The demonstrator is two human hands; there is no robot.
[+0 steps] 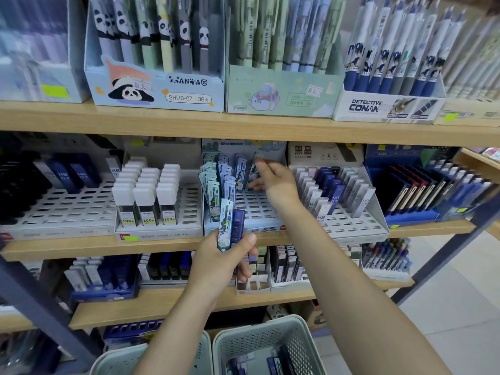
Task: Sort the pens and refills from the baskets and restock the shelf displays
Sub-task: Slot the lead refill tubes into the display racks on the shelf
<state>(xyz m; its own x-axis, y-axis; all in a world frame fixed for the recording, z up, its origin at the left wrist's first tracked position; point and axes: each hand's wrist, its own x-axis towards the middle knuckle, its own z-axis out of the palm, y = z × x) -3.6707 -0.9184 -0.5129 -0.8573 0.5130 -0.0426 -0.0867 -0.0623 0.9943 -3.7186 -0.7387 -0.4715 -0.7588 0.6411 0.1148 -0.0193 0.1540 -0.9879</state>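
A stationery shop: long wooden shelves (pixel 243 125) carry printed cardboard display boxes of pens (pixel 157 85), small handwritten price stickers (pixel 314 90), and white slotted trays of lead refill cases (pixel 159 204).

Brightness: even, soft indoor light; colours read clearly, slightly cool.
Shadows: the recesses under each light wooden shelf board (pixel 243 125) are darker, deepest at the far left.
Glare: faint sheen on the pale tiled floor (pixel 460 307).
Blur: top corners and left edge smeared; centre sharper.
Distortion: wide-angle bend, shelves bow and the dark metal uprights (pixel 40 301) splay outward.
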